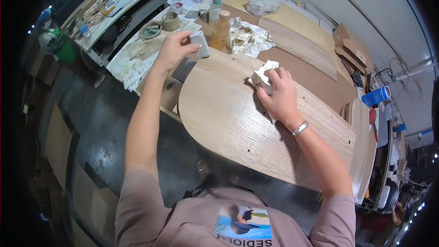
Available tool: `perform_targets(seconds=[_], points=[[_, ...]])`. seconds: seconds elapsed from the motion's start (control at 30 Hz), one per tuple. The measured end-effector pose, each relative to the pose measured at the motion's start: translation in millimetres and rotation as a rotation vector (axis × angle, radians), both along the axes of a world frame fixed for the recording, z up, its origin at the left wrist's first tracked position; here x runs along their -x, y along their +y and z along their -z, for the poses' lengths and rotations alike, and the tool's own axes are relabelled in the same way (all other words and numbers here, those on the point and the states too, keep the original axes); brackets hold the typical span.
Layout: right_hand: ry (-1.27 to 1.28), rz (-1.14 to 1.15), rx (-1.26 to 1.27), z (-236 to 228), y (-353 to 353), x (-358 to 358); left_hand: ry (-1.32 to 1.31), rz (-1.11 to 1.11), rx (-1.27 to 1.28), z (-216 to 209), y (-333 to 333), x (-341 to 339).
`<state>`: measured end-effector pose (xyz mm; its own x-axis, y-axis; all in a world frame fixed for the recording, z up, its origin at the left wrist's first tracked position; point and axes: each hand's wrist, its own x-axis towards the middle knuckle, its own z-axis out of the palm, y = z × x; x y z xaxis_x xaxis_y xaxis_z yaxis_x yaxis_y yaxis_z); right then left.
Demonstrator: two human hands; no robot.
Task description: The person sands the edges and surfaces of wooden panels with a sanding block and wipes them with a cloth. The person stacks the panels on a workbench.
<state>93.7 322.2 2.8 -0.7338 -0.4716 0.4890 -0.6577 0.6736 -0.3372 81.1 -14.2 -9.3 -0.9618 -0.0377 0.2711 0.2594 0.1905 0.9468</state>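
A wood-grain panel (219, 105) with a rounded left end and several small dark holes lies before me. My right hand (281, 96), with a silver bracelet at the wrist, grips a crumpled white cloth (263, 77) against the panel's top. Between the thumb and fingers of my left hand (176, 48) is a grey rectangular block (200, 45), held near the panel's far left edge. A dark flat piece (184, 69) sits beside that edge, below the left hand.
Beyond the panel stand a jar of amber liquid (221, 29), a glass bottle (216, 2), and a crumpled stained cloth (244, 39). A round tub (151, 30) rests on stained paper at left. Stacked curved boards (361, 128) and a blue cylinder (376, 96) are at right.
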Motion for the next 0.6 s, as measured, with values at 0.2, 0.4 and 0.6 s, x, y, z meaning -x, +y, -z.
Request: perform_targets(seconds=[0.2, 0.4, 0.6], points=[[-0.035, 0.023, -0.024, -6, -3, -2, 0.054, -0.02, 0.083, -8, 0, 51], [-0.011, 0.032, -0.022, -1, -2, 2, -0.025, -0.019, 0.074, -9, -6, -13], [0.03, 0.024, -0.021, 5, 3, 3, -0.038, -0.2, 0.034, -4, 18, -136]])
